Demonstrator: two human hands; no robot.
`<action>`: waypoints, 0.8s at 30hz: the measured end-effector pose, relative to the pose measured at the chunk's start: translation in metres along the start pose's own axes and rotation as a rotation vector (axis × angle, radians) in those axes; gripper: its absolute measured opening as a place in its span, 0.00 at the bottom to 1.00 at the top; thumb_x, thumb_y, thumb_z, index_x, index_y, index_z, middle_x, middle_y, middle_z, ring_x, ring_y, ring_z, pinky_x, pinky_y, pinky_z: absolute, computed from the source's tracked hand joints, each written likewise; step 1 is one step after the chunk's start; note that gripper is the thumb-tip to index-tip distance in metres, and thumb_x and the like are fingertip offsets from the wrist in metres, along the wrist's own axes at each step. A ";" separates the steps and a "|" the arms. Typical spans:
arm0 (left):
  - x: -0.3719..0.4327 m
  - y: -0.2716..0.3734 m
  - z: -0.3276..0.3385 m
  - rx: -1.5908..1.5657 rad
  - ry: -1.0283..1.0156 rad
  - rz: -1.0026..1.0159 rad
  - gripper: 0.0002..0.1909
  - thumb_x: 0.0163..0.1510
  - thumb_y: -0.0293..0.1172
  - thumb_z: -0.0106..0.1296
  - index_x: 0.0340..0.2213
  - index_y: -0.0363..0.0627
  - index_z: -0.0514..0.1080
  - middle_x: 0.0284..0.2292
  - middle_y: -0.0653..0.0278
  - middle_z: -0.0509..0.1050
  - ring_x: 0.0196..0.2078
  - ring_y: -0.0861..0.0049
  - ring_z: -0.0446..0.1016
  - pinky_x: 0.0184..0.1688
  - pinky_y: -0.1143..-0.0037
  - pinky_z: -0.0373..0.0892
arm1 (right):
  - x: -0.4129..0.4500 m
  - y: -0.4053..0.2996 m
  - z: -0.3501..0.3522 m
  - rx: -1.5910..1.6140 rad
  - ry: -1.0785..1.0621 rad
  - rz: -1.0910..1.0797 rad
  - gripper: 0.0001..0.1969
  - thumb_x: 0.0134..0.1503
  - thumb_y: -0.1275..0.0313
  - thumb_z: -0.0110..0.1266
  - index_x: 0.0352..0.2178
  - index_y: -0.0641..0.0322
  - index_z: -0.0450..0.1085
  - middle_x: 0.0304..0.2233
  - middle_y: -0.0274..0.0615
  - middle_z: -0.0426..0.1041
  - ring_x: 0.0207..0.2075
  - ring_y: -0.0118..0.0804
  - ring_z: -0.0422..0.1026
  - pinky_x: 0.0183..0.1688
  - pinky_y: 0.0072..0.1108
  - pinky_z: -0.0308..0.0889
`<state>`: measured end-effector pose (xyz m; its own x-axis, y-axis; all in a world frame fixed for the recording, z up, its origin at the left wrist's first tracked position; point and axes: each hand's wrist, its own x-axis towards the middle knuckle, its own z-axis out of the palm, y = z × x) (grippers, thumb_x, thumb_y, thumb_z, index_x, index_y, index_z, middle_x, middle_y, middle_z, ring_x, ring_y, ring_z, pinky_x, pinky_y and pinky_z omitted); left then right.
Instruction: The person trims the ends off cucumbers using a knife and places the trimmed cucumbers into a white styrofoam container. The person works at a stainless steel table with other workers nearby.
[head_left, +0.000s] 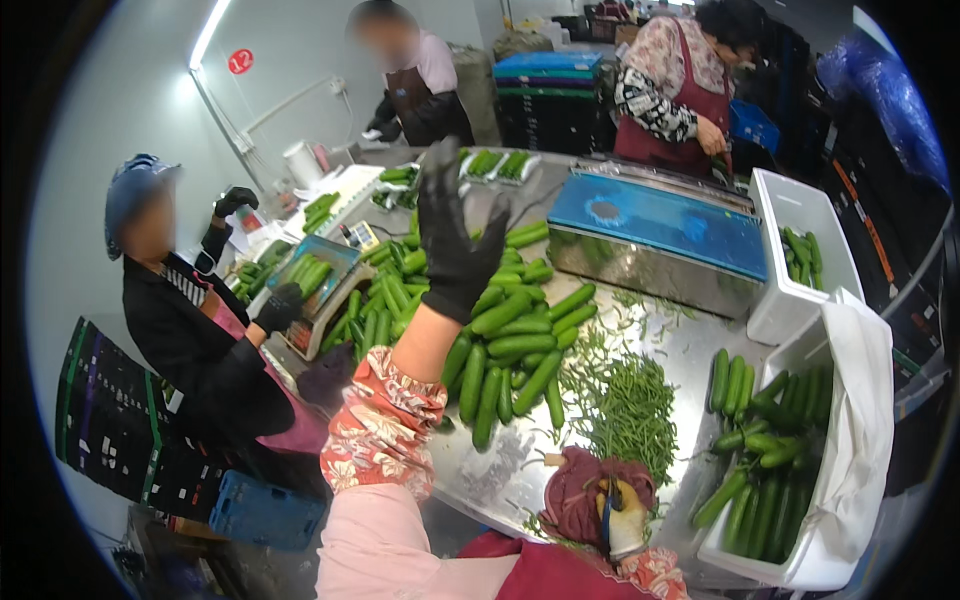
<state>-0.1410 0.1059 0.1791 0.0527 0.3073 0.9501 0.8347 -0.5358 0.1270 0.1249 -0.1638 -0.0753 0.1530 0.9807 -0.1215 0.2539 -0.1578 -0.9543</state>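
My left hand (459, 244), in a black glove, is raised with its fingers apart and holds nothing. Behind and below it spreads a large heap of cucumbers (521, 345) on the metal table (495, 472). My right hand (628, 521) wears a pale, yellowish glove and is closed around a small hand tool (609, 506) with dark blue handles; its exact kind is unclear. Under that hand lies a crumpled maroon cloth or net (574, 487) at the table's near edge. A pile of thin green pods (634, 412), perhaps chillies, sits just beyond it.
Right of the pods stands a white foam box (855, 450) of cucumbers, with another foam box (795, 315) behind. A blue-topped metal machine (660, 225) occupies the far side. One person (195, 337) works at a scale (322, 300) on the left; two others stand across the table.
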 end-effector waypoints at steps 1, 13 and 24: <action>0.005 0.016 0.000 0.022 -0.010 0.082 0.35 0.51 0.39 0.52 0.55 0.36 0.53 0.56 0.48 0.55 0.59 0.56 0.53 0.59 0.65 0.50 | -0.002 0.002 0.000 -0.001 -0.006 -0.007 0.14 0.48 0.79 0.56 0.38 0.68 0.69 0.33 0.40 0.74 0.35 0.27 0.71 0.40 0.18 0.65; 0.025 0.068 0.029 -0.225 -0.026 0.046 0.38 0.49 0.42 0.52 0.56 0.35 0.52 0.57 0.53 0.54 0.59 0.55 0.51 0.58 0.64 0.50 | -0.002 -0.006 0.000 0.046 0.010 -0.022 0.13 0.49 0.76 0.56 0.39 0.66 0.69 0.34 0.40 0.75 0.36 0.28 0.72 0.40 0.18 0.66; -0.173 0.104 0.040 -0.265 -0.822 -0.053 0.38 0.51 0.49 0.48 0.59 0.48 0.49 0.56 0.50 0.55 0.60 0.52 0.49 0.58 0.59 0.50 | -0.001 0.024 0.006 0.083 0.042 -0.086 0.15 0.47 0.78 0.57 0.39 0.65 0.70 0.34 0.39 0.75 0.33 0.30 0.73 0.39 0.20 0.67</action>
<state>-0.0412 0.0285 0.0165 0.4822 0.7537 0.4466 0.6973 -0.6388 0.3251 0.1247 -0.1683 -0.0997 0.1744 0.9843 -0.0285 0.1880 -0.0617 -0.9802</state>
